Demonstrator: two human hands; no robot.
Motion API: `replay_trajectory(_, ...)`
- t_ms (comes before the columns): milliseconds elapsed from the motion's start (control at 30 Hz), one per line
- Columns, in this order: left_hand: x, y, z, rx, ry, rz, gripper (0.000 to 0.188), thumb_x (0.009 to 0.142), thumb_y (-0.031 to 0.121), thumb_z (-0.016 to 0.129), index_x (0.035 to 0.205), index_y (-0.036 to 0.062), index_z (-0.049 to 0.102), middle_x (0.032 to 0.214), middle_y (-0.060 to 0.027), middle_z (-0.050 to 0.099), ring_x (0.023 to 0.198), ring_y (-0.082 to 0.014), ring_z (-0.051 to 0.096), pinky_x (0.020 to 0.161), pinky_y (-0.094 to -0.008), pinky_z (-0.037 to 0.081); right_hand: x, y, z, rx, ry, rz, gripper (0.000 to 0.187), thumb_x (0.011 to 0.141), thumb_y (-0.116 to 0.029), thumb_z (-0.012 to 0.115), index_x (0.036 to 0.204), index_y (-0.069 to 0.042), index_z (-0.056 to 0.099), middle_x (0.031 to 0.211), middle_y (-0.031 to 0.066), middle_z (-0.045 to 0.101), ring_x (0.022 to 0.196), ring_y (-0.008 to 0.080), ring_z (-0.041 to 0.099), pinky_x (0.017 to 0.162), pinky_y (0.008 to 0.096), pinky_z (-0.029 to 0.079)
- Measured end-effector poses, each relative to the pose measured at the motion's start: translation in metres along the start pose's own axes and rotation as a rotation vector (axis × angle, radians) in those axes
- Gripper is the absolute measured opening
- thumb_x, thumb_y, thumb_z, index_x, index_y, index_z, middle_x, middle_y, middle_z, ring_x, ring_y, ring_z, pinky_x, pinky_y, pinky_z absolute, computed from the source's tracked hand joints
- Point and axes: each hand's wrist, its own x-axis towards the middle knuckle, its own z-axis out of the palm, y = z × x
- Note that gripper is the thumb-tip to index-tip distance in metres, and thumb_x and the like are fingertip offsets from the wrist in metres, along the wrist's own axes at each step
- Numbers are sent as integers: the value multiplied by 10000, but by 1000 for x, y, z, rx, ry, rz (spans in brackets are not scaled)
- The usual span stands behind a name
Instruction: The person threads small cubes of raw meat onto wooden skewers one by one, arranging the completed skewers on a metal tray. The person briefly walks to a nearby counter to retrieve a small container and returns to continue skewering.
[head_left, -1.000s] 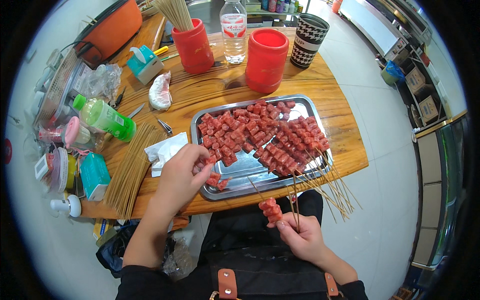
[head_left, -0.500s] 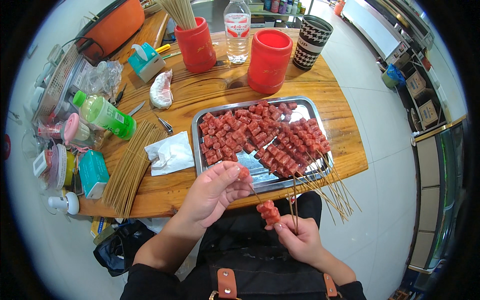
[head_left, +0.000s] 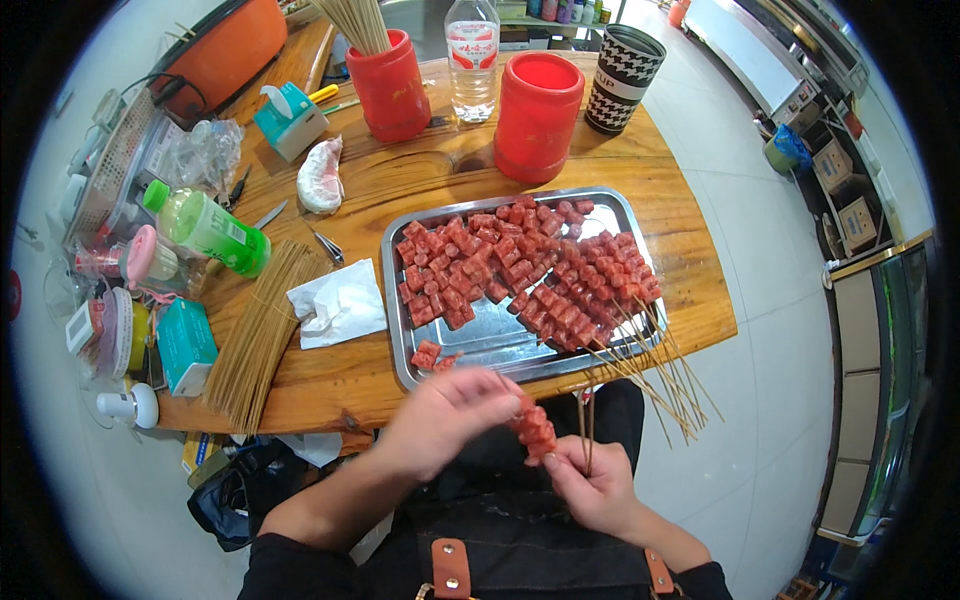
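Observation:
My right hand [head_left: 598,485] grips a bamboo skewer at the lower end of its red meat chunks [head_left: 534,436]; a couple of bare bamboo sticks [head_left: 588,420] stick up from the same hand. Around the top of the threaded meat, my left hand [head_left: 455,415] is closed, thumb and fingers pinched on a meat chunk [head_left: 518,398] mostly hidden and blurred. Beyond the hands, a steel tray [head_left: 490,330] holds loose red meat cubes [head_left: 450,265] on its left and finished meat skewers [head_left: 580,300] on its right, sticks hanging over the edge.
Left of the tray are a white tissue [head_left: 340,305], a bundle of bamboo skewers [head_left: 258,345] and a green bottle [head_left: 215,235]. Behind it stand two red containers [head_left: 540,115], a water bottle [head_left: 472,70] and a patterned cup [head_left: 622,85]. The wooden table's edge [head_left: 330,405] faces me.
My left hand has moved down and right with its meat chunk, from above the skewer's tip to the threaded meat. The tray's near left corner, with a few meat pieces, has come into sight.

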Motion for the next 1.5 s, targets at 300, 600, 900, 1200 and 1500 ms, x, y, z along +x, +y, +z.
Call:
replay_trajectory(300,27,33,-33,1280,328,699,149,775,18,638,918,54,658,933,-74,589,904,-245,580,804,-317,472,5,-2,-10,84,53,37,164,943,-113,541,968,-4,661,568,-36,510,509,23,441,490,195,360)
replay_trajectory(600,48,51,-50,1682,300,857,191,710,43,696,870,45,592,925,-68,571,916,-260,550,783,-343,475,6,1,-11,167,10,67,185,953,-134,531,988,-14,668,583,-32,521,522,25,449,487,198,355)
replay_trajectory(900,24,31,-34,-134,60,129,172,916,148,599,1042,32,590,963,-76,652,838,-127,640,760,-251,539,8,-1,-10,45,-13,60,171,930,-113,554,994,-5,671,623,-8,565,544,27,474,512,199,381)
replay_trajectory(1200,18,32,-25,-192,7,14,210,920,141,586,1068,-5,621,957,-88,664,867,-138,646,800,-265,541,6,-2,-9,21,-15,69,161,923,-93,560,996,-1,671,677,14,612,566,37,493,534,201,399)
replay_trajectory(1500,9,13,0,-78,-37,-58,254,928,143,579,1103,-37,619,1054,-109,650,1002,-149,609,924,-278,467,5,-1,-6,73,7,52,166,937,-110,549,991,-6,667,633,-21,556,548,24,456,517,193,372)
